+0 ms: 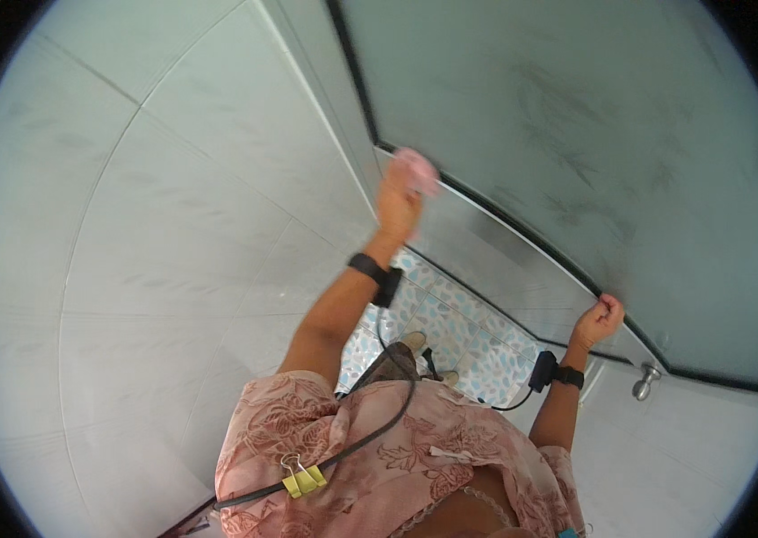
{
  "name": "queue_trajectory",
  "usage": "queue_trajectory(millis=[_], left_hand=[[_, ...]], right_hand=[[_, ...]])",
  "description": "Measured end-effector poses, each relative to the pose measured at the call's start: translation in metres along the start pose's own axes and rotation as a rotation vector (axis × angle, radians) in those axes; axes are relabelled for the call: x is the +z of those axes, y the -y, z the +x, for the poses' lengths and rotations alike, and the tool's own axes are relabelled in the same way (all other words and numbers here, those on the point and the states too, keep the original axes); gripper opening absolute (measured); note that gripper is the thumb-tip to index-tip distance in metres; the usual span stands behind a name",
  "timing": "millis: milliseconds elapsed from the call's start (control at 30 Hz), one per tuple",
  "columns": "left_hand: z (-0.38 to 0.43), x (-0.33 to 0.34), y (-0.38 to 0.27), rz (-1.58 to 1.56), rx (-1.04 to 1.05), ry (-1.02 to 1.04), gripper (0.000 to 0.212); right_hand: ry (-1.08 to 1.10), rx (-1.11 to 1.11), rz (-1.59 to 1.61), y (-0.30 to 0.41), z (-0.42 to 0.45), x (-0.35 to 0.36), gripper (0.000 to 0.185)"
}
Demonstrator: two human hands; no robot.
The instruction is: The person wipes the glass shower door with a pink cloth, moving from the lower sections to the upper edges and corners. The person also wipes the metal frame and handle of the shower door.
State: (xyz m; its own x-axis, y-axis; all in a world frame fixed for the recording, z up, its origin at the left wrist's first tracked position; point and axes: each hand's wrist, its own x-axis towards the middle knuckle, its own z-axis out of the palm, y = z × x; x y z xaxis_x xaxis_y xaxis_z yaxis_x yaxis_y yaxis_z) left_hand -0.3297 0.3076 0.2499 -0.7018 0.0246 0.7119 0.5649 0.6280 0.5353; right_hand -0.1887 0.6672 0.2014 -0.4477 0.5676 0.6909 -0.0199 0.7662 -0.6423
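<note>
My left hand (400,202) holds a pink cloth (417,172) against the dark-edged lower border of a frosted glass panel (554,134), near its left corner. Motion blurs the cloth and fingers. Farther right, my right hand (600,321) rests with curled fingers at the same panel's dark lower edge (520,232); whether it grips the edge is hard to tell. Both wrists carry black straps with small black devices and cables. Dark smudges or leaf-like marks show on the glass.
White tiled wall (170,222) rises at the left. Below are my feet on a floor of blue and grey pebble-patterned tiles (446,309). A round metal door knob (643,389) sits right of my right hand. A cable (386,425) crosses my shirt, held by a yellow binder clip (304,481).
</note>
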Motion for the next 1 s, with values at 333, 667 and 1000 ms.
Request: queue_trajectory(millis=[333, 667, 1000], left_hand=[[-0.007, -0.001, 0.038, 0.157, 0.127, 0.424, 0.041], [-0.037, 0.025, -0.003, 0.227, 0.130, 0.141, 0.049], [0.201, 0.012, -0.277, -0.117, 0.776, -0.563, 0.039]], right_hand=[[0.084, 0.006, -0.021, 0.009, 0.004, -0.007, 0.010], [0.067, -0.120, -0.019, 0.015, 0.008, -0.007, 0.008], [0.159, -0.092, 0.166, 0.009, 0.014, -0.016, 0.009]])
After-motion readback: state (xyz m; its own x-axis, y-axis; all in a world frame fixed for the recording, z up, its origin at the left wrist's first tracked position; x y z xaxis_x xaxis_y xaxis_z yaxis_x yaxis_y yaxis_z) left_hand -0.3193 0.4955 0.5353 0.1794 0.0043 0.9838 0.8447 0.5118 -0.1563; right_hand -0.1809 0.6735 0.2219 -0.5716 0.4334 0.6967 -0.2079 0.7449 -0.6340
